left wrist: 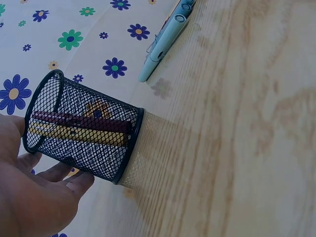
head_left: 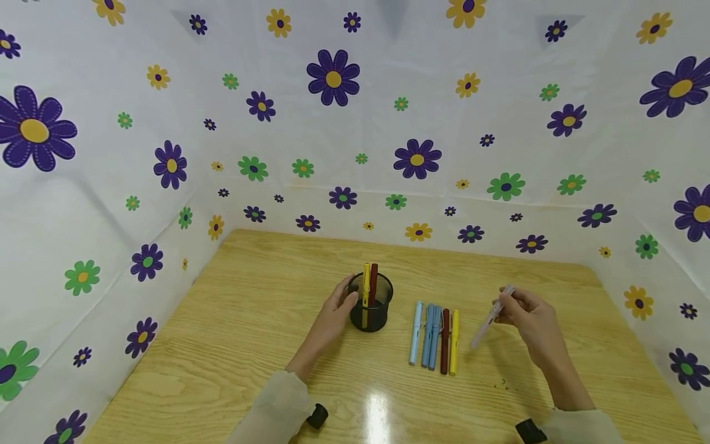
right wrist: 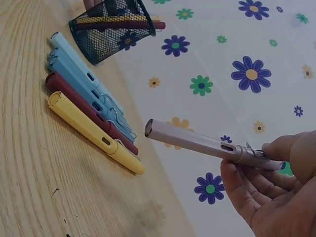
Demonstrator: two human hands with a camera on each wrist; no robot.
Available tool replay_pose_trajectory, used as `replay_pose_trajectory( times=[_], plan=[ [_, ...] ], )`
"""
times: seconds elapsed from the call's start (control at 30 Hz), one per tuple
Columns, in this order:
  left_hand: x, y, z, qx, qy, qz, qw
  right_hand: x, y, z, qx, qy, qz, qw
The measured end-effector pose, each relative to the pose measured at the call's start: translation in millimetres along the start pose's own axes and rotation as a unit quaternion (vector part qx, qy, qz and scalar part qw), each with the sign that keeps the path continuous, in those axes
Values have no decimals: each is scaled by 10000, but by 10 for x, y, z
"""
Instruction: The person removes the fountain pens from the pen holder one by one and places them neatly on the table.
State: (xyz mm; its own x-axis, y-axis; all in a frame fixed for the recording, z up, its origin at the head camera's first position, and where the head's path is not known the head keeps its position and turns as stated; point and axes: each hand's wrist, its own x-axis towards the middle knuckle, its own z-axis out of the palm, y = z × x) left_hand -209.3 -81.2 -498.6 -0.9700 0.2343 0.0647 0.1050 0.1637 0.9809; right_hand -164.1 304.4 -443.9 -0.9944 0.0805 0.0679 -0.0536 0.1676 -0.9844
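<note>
A black mesh pen cup (head_left: 370,319) stands upright on the table, with a yellow pen (head_left: 365,285) and a dark red pen (head_left: 374,283) inside. My left hand (head_left: 335,314) holds the cup from its left side, thumb by the rim and fingers along the mesh. Off to the right, my right hand (head_left: 529,317) pinches a pale pinkish pen (right wrist: 192,142) near its clip end, its other end slanting down over the table. Between the cup and that pen lies a row of pens: light blue (head_left: 416,333), two darker blue (head_left: 431,336), dark red (head_left: 445,342) and yellow (head_left: 455,342).
The wooden table (head_left: 233,296) is bordered at the back and sides by a white flowered cloth (head_left: 366,129). Small dark crumbs (head_left: 501,385) lie on the wood below the right hand. A black band piece (head_left: 318,416) shows at the left sleeve.
</note>
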Motion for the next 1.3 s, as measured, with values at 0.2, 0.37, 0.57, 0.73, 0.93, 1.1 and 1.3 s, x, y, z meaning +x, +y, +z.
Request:
replay_pose_trajectory(
  times=[0.2, 0.37, 0.57, 0.73, 0.93, 1.1, 1.3],
  plan=[
    [1, -6, 9, -14, -3, 35, 10000, 13, 30, 16, -523, -1, 256, 9983],
    [-2, -7, 7, 9, 13, 31, 10000, 10, 61, 38, -739, -153, 378, 9964],
    [-6, -2, 8, 21, 27, 41, 10000, 14, 116, 69, -881, -310, 536, 9942],
    [-10, 15, 12, 35, 41, 36, 10000, 14, 174, 94, -994, -399, 719, 9916],
    [-10, 21, 9, 17, 46, 4, 10000, 14, 232, 135, -1048, -484, 841, 9897],
    [-3, 8, 13, 50, 51, 35, 10000, 21, 260, 175, -1112, -556, 967, 9875],
    [-3, 4, 15, 65, 51, 18, 10000, 40, 295, 213, -1313, -557, 1018, 9845]
  ],
)
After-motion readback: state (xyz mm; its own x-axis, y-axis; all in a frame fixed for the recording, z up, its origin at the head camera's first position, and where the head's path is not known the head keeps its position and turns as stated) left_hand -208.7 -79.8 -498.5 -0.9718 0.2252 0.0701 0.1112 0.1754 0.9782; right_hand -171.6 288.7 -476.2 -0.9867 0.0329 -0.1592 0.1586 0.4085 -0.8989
